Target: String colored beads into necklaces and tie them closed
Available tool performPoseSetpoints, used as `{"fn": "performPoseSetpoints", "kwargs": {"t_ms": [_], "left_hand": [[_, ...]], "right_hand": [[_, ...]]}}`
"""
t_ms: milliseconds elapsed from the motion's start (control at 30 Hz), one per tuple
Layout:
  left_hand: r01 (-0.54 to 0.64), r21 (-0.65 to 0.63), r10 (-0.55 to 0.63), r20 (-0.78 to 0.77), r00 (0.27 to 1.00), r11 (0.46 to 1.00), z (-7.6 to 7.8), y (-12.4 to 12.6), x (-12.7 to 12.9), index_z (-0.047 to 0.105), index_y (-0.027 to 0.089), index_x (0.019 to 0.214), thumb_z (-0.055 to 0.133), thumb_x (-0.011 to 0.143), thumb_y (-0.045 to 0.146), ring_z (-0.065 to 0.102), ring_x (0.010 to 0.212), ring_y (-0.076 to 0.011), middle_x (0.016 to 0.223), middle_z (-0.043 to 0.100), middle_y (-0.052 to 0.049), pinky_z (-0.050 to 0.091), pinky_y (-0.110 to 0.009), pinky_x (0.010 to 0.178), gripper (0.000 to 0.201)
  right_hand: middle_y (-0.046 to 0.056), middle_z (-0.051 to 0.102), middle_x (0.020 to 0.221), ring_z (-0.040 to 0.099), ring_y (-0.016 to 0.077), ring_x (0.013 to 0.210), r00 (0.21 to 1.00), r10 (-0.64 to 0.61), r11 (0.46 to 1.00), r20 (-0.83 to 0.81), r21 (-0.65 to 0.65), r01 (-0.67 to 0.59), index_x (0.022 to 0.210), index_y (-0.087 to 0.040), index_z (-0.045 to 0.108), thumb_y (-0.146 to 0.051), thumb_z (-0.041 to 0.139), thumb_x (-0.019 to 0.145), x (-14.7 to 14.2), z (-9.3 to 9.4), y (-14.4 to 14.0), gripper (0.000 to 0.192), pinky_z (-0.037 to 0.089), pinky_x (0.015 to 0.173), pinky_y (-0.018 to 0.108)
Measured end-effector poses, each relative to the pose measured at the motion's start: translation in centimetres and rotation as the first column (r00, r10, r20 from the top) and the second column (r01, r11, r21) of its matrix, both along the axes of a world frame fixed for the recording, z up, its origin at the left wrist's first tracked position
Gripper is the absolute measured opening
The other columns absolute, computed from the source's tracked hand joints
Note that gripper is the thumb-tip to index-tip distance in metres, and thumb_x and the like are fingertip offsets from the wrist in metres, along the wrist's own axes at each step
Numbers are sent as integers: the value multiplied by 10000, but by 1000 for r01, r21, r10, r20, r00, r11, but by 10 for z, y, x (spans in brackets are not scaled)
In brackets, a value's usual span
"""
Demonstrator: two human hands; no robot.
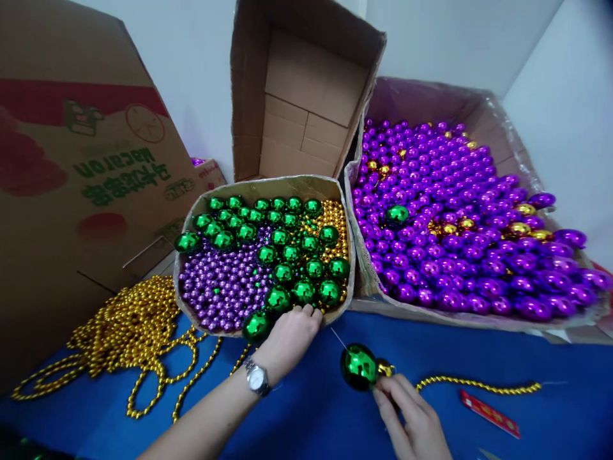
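Note:
My left hand (290, 338), with a wristwatch (257, 378) on its wrist, reaches over the near rim of a cardboard box (345, 306). Its fingers curl down among the beads and their tips are hidden. Large shiny green beads (279, 299) lie beside it, over small purple beads (223, 281) and small gold beads (335, 220). My right hand (412, 415) pinches a bead strand at a large green bead (359, 367) and a smaller gold bead (384, 367). A thin needle-like line (340, 340) sticks out from the green bead, pointing up and left.
A large carton (364, 275) of purple beads, with some gold and one green, stands right. An open box (311, 76) tilts behind. Gold bead strands (129, 326) pile up left, beside a printed carton (71, 223). A gold strand (479, 385) and red card (489, 414) lie on the blue tabletop (306, 415).

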State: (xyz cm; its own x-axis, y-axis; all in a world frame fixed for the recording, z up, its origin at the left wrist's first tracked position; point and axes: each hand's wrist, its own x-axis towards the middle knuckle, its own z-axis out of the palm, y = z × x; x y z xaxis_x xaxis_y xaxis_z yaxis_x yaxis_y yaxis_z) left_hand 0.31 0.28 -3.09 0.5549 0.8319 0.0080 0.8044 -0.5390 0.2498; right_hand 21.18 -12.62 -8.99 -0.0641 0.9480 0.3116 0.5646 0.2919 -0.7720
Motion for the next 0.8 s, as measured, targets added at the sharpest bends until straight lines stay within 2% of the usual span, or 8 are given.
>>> {"fn": "performPoseSetpoints", "kwargs": {"t_ms": [167,267,333,367,433,533,633,800], "left_hand": [[-3,-8,3,31,1000,1000,2,3,-1,597,156,878,382,836,17,570,670,-199,785,590,-92,452,-315,656,260],[-48,-93,71,265,962,995,9,-3,-4,602,167,998,441,884,171,599,738,-200,863,625,-88,464,-310,693,197],[-65,-313,227,517,825,948,13,-9,-4,599,173,1049,496,879,288,607,727,-188,858,643,-72,473,-287,645,230],[-42,-447,337,607,720,893,14,-12,-4,603,170,1053,521,867,328,605,692,-175,837,648,-64,466,-265,590,257],[58,-664,547,659,516,745,15,-16,-5,609,153,1053,563,844,363,589,627,-140,832,653,-68,418,-213,490,300],[219,-780,726,625,287,586,14,-19,-7,623,133,1068,624,816,327,573,621,-94,918,657,-101,378,-162,463,318],[293,-788,772,604,198,541,13,-21,-8,644,125,1043,651,804,280,558,609,-69,906,647,-91,367,-137,453,284],[302,-792,777,597,198,531,11,-23,-8,647,126,1035,676,785,270,561,613,-75,876,630,-75,366,-139,444,290]], "right_hand": [[23,581,764,603,149,689,998,-40,999,-45,-8,40,883,-229,576,-294,389,958,-4,1,1,212,476,625,207],[19,579,753,594,149,671,995,-61,998,-78,-23,59,848,-232,566,-315,374,961,-7,2,0,237,464,613,208],[23,580,759,591,151,671,995,-54,998,-80,-40,51,842,-232,559,-313,375,960,-7,3,0,234,458,608,211],[25,581,766,591,152,674,996,-46,998,-75,-49,42,847,-232,557,-308,374,960,-6,3,0,228,457,607,213],[28,584,780,594,155,692,998,-25,998,-61,-60,22,862,-234,556,-294,378,959,-5,3,-1,211,462,627,219],[31,590,798,604,157,715,999,9,998,-34,-54,-11,881,-235,553,-275,392,953,-5,3,-1,181,477,674,225],[34,592,806,606,158,727,1000,23,999,-10,-42,-24,903,-233,555,-258,391,953,-6,3,-1,173,480,682,225],[28,587,797,601,157,709,1000,25,999,5,-36,-25,901,-234,554,-241,383,953,-8,2,0,178,469,657,233]]}}
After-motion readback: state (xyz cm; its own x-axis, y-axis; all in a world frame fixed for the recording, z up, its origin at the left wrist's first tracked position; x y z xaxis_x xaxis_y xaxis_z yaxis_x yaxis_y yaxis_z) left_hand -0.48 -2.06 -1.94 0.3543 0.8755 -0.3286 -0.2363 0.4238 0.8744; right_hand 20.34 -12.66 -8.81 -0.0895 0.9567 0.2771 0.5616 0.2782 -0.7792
